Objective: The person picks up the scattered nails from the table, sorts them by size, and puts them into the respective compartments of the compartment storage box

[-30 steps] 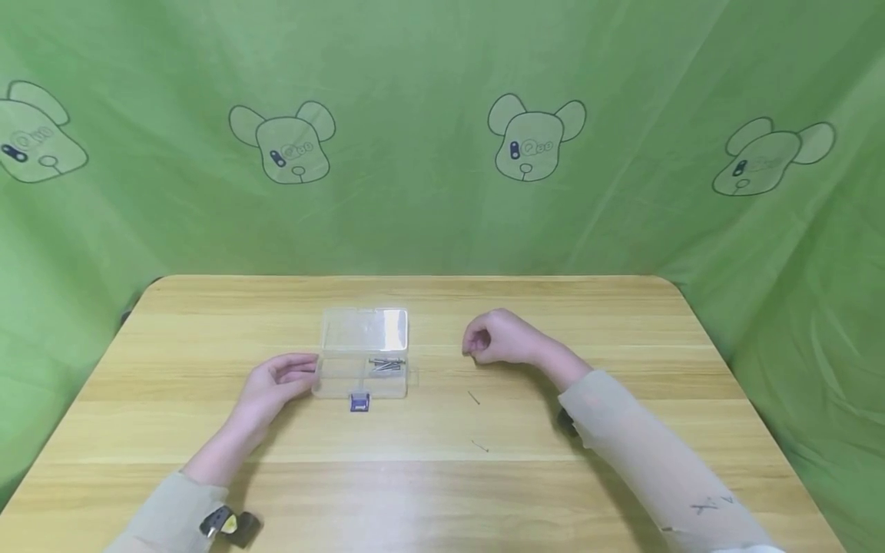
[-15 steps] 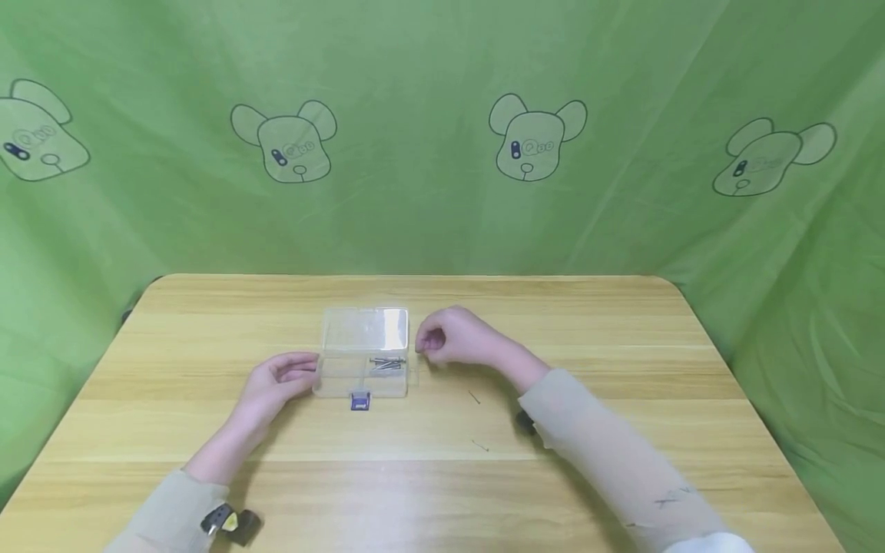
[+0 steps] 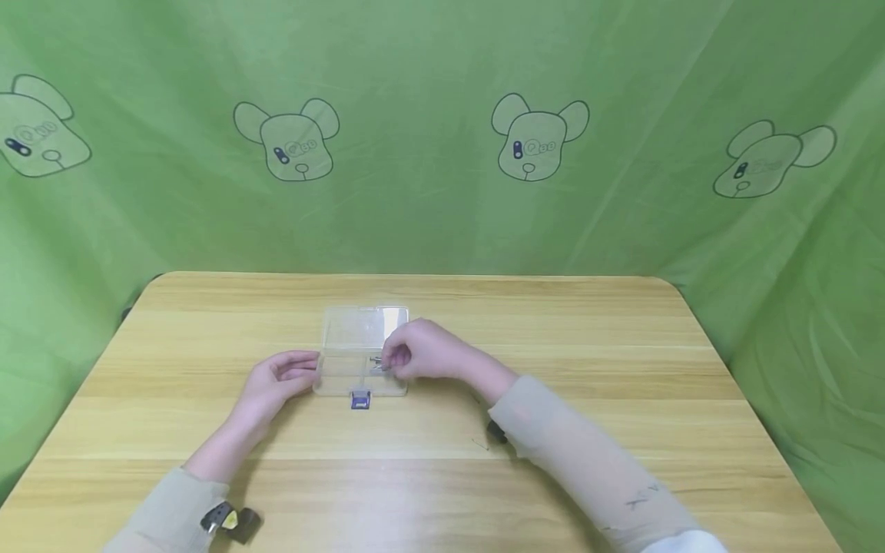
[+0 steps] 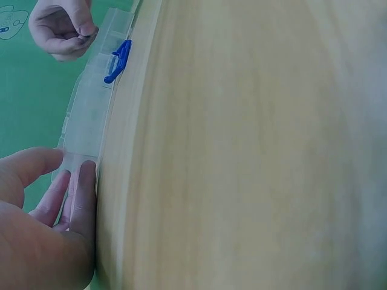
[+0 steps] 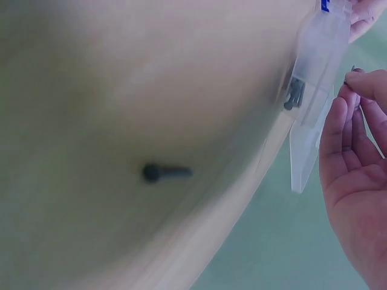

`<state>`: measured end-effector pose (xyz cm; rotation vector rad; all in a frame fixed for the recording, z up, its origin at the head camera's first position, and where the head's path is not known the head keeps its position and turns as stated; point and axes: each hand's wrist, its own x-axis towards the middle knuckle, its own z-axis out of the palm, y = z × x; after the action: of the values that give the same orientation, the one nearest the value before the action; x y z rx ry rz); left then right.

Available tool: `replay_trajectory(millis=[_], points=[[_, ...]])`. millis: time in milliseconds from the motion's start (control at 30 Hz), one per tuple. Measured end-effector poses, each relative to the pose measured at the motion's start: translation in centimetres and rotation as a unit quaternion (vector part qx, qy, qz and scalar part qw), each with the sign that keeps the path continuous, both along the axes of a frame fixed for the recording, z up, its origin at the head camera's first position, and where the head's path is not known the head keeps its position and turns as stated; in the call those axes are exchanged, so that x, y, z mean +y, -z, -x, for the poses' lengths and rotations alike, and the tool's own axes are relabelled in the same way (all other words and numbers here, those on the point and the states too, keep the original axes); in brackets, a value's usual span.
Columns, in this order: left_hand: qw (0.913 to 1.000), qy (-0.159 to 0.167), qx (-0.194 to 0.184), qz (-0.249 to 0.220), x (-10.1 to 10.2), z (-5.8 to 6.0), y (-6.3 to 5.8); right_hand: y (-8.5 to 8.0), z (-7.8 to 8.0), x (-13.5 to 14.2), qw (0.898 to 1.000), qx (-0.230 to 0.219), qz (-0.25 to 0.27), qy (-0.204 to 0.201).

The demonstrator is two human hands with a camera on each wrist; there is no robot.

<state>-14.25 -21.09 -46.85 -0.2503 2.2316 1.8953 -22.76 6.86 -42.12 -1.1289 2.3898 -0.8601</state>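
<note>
A clear plastic box (image 3: 339, 386) with its lid (image 3: 342, 326) raised and a blue latch (image 3: 360, 399) lies on the table. My left hand (image 3: 273, 384) touches its left end, thumb and fairly straight fingers against the wall in the left wrist view. Over the right compartment, my right hand (image 3: 429, 349) pinches a small dark screw (image 5: 354, 71) between thumb and fingertips; most of it is hidden. Several screws (image 5: 294, 95) are heaped in that compartment. Another loose screw (image 5: 166, 173) lies on the table, blurred, in the right wrist view.
A thin screw (image 3: 480, 444) lies on the wooden table (image 3: 387, 491) right of centre, near my right sleeve (image 3: 574, 453). Green curtain (image 3: 429, 215) with printed bear heads hangs behind the table's far edge.
My right hand has moved left from the bare table to the box's right compartment, pinching the screw. My left hand has stayed at the box's left end.
</note>
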Motion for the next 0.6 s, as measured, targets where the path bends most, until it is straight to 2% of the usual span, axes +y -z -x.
replay_trajectory(millis=[333, 600], points=[[1.0000, 0.003, 0.001, 0.002, 0.0, 0.0, -0.1, 0.3, -0.3, -0.6, 1.000, 0.013, -0.024, -0.008], [1.0000, 0.007, 0.000, 0.005, -0.1, -0.1, -0.2, 0.3, -0.3, 0.5, 1.000, 0.009, -0.003, 0.014]])
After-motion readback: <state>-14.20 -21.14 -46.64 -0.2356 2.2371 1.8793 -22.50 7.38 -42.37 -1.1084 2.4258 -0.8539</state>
